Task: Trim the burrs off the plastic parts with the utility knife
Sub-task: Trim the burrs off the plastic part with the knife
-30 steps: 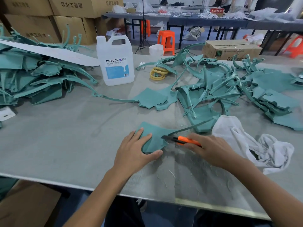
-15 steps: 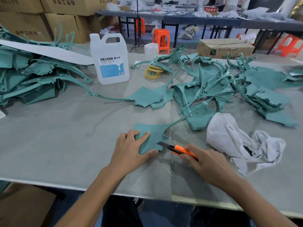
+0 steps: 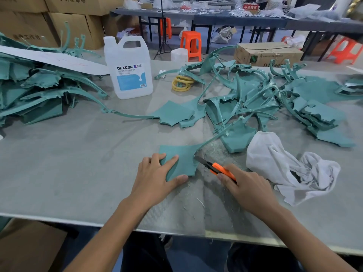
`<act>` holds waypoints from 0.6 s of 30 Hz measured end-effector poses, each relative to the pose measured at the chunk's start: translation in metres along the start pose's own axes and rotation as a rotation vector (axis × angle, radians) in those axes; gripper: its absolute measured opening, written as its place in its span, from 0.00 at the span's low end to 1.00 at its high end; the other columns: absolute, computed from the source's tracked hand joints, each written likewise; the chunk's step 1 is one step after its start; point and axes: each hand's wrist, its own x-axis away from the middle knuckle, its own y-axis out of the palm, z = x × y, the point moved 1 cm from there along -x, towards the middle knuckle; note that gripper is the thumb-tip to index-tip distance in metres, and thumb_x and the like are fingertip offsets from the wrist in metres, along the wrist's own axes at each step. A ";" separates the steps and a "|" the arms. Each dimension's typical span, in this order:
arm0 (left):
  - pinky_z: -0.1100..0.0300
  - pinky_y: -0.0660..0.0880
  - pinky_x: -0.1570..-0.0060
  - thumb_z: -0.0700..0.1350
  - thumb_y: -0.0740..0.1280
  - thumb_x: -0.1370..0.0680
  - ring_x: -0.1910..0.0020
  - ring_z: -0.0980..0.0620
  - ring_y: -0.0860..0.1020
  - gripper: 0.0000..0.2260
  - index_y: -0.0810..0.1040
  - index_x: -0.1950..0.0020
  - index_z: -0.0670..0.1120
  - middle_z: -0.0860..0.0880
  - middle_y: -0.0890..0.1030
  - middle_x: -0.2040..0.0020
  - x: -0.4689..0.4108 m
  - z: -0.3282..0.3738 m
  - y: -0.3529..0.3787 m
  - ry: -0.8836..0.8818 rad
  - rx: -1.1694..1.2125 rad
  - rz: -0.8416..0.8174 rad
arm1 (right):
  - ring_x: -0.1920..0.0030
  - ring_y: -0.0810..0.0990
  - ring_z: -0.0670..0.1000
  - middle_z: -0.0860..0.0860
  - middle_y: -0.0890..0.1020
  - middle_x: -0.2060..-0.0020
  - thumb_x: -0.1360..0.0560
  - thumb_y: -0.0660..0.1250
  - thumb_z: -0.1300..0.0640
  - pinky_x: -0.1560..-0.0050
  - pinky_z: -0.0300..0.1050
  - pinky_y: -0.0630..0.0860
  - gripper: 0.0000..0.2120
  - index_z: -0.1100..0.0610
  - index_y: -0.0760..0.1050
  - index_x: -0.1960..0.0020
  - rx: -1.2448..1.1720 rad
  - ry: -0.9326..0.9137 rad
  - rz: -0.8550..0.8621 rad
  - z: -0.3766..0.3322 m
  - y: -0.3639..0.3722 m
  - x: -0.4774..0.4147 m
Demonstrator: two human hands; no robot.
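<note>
Many plastic parts (image 3: 306, 107) seemingly left; my left hand (image 3: 155, 179), fingers (image 3: 170, 160) spread, pins one part (image 3: 184, 154); right hand (image 3: 247, 189) grips utility knife (image 3: 216, 167).

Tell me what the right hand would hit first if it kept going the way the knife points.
The right hand aims the knife up-left, so it would first meet the right edge of the part that the left hand presses; the tip looks at or almost touching that edge.
</note>
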 end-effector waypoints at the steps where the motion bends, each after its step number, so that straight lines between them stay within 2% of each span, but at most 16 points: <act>1: 0.55 0.59 0.34 0.81 0.44 0.30 0.39 0.51 0.57 0.42 0.62 0.22 0.63 0.51 0.64 0.29 0.000 0.000 -0.001 0.001 0.006 0.000 | 0.69 0.76 0.45 0.44 0.75 0.70 0.19 0.52 0.33 0.65 0.45 0.74 0.16 0.42 0.69 0.43 -0.006 -0.006 0.003 0.001 0.000 0.000; 5: 0.55 0.59 0.33 0.81 0.46 0.29 0.39 0.51 0.58 0.41 0.62 0.22 0.63 0.51 0.64 0.29 0.000 0.000 -0.002 0.001 0.003 0.001 | 0.70 0.76 0.44 0.43 0.76 0.71 0.22 0.49 0.30 0.65 0.45 0.75 0.20 0.41 0.69 0.43 0.008 -0.033 -0.010 0.004 0.002 0.002; 8: 0.55 0.59 0.34 0.80 0.46 0.29 0.40 0.52 0.57 0.40 0.61 0.21 0.63 0.51 0.63 0.29 0.000 0.001 -0.001 0.004 -0.009 -0.002 | 0.68 0.76 0.48 0.44 0.75 0.70 0.20 0.49 0.31 0.66 0.45 0.72 0.17 0.41 0.67 0.44 0.045 0.014 0.001 0.002 0.005 -0.001; 11: 0.55 0.60 0.34 0.81 0.45 0.29 0.40 0.51 0.58 0.41 0.61 0.21 0.63 0.51 0.64 0.30 0.001 0.001 -0.001 0.006 -0.015 0.002 | 0.70 0.74 0.45 0.44 0.75 0.70 0.19 0.50 0.32 0.69 0.44 0.68 0.16 0.42 0.66 0.45 0.049 0.026 0.014 0.001 0.006 -0.002; 16: 0.54 0.61 0.35 0.81 0.44 0.29 0.39 0.51 0.59 0.41 0.62 0.22 0.62 0.50 0.65 0.30 0.000 0.000 0.000 0.007 -0.009 0.022 | 0.70 0.76 0.45 0.44 0.75 0.70 0.20 0.49 0.31 0.65 0.45 0.76 0.17 0.42 0.67 0.44 0.037 0.014 -0.009 0.003 0.004 -0.002; 18: 0.54 0.61 0.35 0.81 0.44 0.29 0.39 0.51 0.60 0.41 0.62 0.22 0.62 0.50 0.65 0.30 0.000 0.000 0.000 0.007 -0.005 0.021 | 0.69 0.76 0.46 0.44 0.75 0.69 0.20 0.49 0.32 0.65 0.45 0.76 0.17 0.42 0.67 0.44 0.063 0.037 0.005 0.001 0.005 -0.002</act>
